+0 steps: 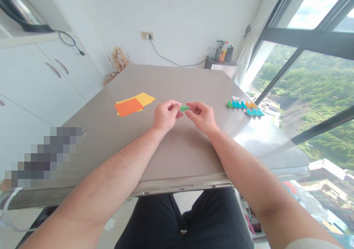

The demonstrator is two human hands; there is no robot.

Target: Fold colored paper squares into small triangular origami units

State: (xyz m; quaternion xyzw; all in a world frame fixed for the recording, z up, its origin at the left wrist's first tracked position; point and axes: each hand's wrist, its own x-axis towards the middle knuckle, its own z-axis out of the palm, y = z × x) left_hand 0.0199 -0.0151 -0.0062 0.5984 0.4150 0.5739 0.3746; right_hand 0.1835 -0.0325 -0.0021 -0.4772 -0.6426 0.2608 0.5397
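A small piece of folded green paper [184,109] is held up over the middle of the grey table [177,149]. My left hand [167,114] pinches its left end between thumb and fingers. At the opposite end, the thumb and fingertips of my right hand [201,115] close on the paper too. My fingers cover part of it, so its full shape is hidden. To the left lie flat orange sheets [129,107] and yellow sheets [145,98], overlapping. Far to the right stand several small folded paper pieces [239,104] in green, teal and orange, in two rows.
A small dark cabinet [218,64] with bottles on top is behind the table's far right corner. Dried stalks [118,59] stand at the far left. A blurred-out object [47,157] lies at the left edge. Large windows [298,68] line the right side.
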